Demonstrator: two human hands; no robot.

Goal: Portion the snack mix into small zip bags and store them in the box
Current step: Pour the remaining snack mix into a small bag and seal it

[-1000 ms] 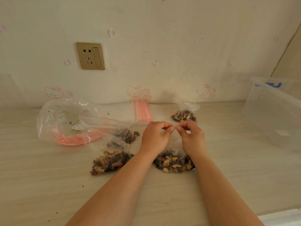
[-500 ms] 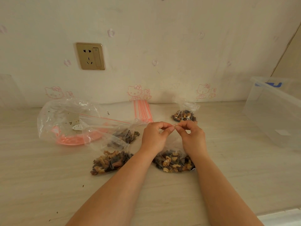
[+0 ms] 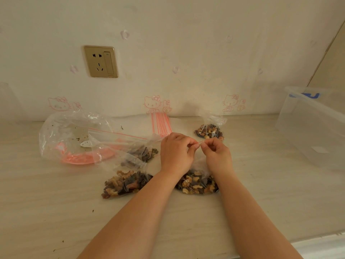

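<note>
Both hands, left hand [image 3: 176, 154] and right hand [image 3: 216, 156], pinch the bag [image 3: 197, 182] top between them (seal running side to side), the box [image 3: 313, 128] nearer the right.

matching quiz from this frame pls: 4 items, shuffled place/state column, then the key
Things:
1. small zip bag under the hands
2. clear plastic box
3. stack of empty zip bags
4. large bag

Place or state:
A. far right on the table, no bags visible inside
B. left on the table, nearly empty, crumbs inside
C. by the wall, behind the hands, red-striped tops
D. top edge pinched by left hand and right hand

Pairs: 1-D, 2-A, 3-C, 4-B
</note>
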